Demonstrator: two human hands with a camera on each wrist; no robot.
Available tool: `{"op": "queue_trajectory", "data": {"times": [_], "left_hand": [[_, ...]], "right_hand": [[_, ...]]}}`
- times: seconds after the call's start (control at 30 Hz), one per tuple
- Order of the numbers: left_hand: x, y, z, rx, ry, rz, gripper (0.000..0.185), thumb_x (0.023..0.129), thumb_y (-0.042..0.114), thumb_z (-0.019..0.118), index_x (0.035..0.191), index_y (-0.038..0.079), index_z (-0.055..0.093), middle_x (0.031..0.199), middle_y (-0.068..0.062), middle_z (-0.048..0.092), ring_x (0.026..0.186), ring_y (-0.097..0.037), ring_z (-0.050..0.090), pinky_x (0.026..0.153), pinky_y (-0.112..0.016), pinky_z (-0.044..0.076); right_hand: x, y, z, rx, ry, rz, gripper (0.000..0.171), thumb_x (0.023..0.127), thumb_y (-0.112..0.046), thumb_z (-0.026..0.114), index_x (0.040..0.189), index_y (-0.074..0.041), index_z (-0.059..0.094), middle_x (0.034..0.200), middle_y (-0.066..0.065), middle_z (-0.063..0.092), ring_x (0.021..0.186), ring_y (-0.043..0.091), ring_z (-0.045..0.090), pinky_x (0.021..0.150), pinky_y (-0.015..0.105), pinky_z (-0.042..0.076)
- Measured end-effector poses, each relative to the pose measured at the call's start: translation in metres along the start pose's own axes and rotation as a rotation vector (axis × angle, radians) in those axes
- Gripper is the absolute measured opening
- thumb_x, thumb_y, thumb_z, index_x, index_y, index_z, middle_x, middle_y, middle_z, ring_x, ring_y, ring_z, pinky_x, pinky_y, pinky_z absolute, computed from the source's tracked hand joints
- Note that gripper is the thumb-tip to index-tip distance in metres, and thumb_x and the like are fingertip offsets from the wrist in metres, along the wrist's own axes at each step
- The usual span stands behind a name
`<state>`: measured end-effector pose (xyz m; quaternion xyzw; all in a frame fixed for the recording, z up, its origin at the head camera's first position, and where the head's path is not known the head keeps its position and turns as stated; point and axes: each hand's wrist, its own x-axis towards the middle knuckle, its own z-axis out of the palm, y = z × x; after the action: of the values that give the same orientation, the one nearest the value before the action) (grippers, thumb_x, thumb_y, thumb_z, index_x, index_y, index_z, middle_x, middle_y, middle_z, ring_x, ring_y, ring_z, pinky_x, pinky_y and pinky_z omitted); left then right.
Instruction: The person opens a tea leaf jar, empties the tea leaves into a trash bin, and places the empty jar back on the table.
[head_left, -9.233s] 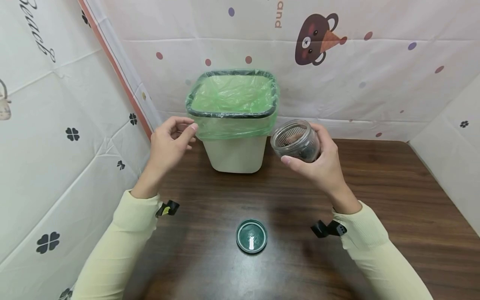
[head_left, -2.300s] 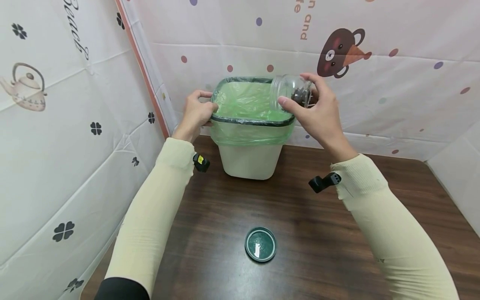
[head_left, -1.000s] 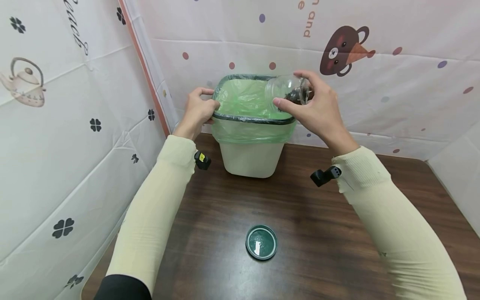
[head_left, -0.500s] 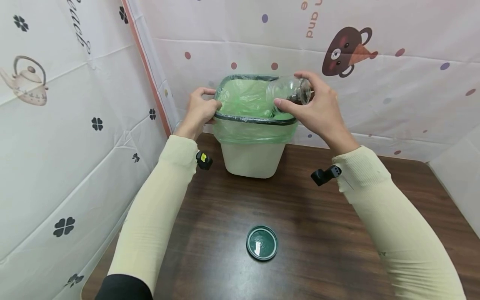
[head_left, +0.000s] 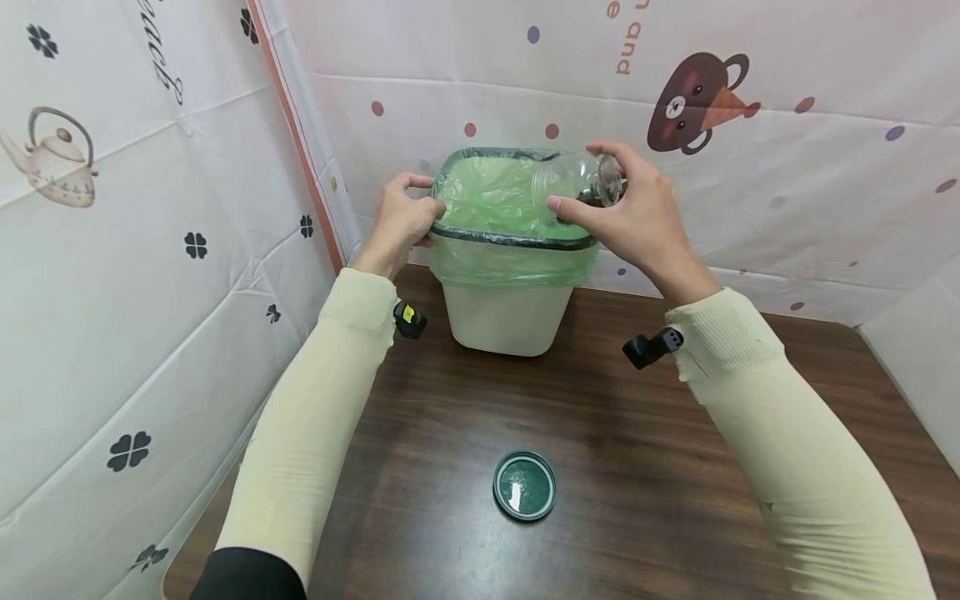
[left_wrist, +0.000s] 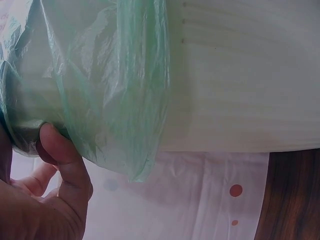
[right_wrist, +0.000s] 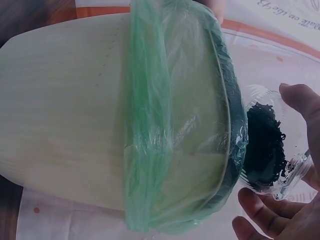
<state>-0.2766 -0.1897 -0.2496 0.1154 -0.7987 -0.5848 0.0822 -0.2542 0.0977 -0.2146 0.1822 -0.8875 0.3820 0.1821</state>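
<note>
My right hand point(head_left: 637, 208) grips a clear glass jar point(head_left: 573, 173) on its side over the right part of the bin's mouth, its open end tipped down and leftward. In the right wrist view, dark loose shreds like tea leaves point(right_wrist: 265, 145) lie along the jar's lower wall. My left hand point(head_left: 401, 218) pinches the left rim of the trash bin point(head_left: 510, 321), thumb over the green bin liner point(head_left: 480, 196). In the left wrist view, the thumb point(left_wrist: 60, 145) presses the liner at the dark rim.
A dark green jar lid point(head_left: 525, 486) lies on the brown wooden table point(head_left: 637, 500) in front of the bin. Printed cloth walls point(head_left: 450, 50) stand close behind the bin and at the left point(head_left: 150, 333).
Since the oldest frame, my left hand has taken hold of the bin's rim and the jar has moved over its mouth. Lately the jar tips further, and fewer dark shreds show in it.
</note>
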Motion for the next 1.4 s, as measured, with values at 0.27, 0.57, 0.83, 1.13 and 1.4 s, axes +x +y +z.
{"op": "queue_trajectory", "data": {"times": [0.27,0.57,0.83,1.13,1.4], "left_hand": [[0.0000,-0.0002,-0.0006,0.011,0.000,-0.009,0.042,0.093,0.010,0.059,0.134,0.021,0.058,0.125,-0.006,0.054,0.058,-0.015,0.049,0.057,-0.030,0.054],[0.0004,0.0010,0.0006,0.012,-0.004,-0.011,0.043,0.093,0.009,0.060,0.134,0.021,0.058,0.136,-0.006,0.050,0.062,-0.017,0.052,0.058,-0.030,0.055],[0.0001,0.0013,-0.0002,0.014,-0.001,-0.008,0.043,0.093,0.009,0.060,0.134,0.020,0.058,0.135,-0.007,0.051,0.061,-0.017,0.052,0.057,-0.030,0.055],[0.0003,0.0014,-0.0006,0.013,0.001,-0.012,0.043,0.093,0.009,0.061,0.134,0.020,0.058,0.135,-0.007,0.051,0.064,-0.017,0.054,0.058,-0.030,0.055],[0.0007,0.0010,-0.0009,0.019,0.000,-0.012,0.043,0.093,0.010,0.061,0.135,0.021,0.057,0.133,-0.007,0.051,0.064,-0.017,0.054,0.058,-0.030,0.056]], "right_hand": [[0.0019,-0.0054,0.0008,-0.046,-0.021,-0.001,0.082,0.077,-0.062,0.078,0.147,-0.029,0.051,0.122,0.006,0.062,0.087,0.023,0.051,0.073,0.039,0.040],[0.0045,-0.0083,0.0004,-0.056,-0.046,0.017,0.081,0.077,-0.062,0.078,0.145,-0.028,0.052,0.135,0.005,0.059,0.095,0.026,0.054,0.077,0.041,0.042],[0.0071,-0.0103,0.0015,-0.081,-0.080,0.030,0.082,0.077,-0.064,0.076,0.146,-0.029,0.051,0.134,0.009,0.059,0.096,0.029,0.053,0.078,0.043,0.041],[0.0076,-0.0103,0.0024,-0.088,-0.089,0.015,0.081,0.078,-0.064,0.076,0.146,-0.028,0.051,0.125,0.009,0.060,0.090,0.027,0.051,0.075,0.043,0.040],[0.0089,-0.0100,0.0017,-0.089,-0.103,0.015,0.081,0.077,-0.062,0.077,0.146,-0.027,0.051,0.127,0.011,0.059,0.100,0.029,0.052,0.080,0.044,0.042]]}}
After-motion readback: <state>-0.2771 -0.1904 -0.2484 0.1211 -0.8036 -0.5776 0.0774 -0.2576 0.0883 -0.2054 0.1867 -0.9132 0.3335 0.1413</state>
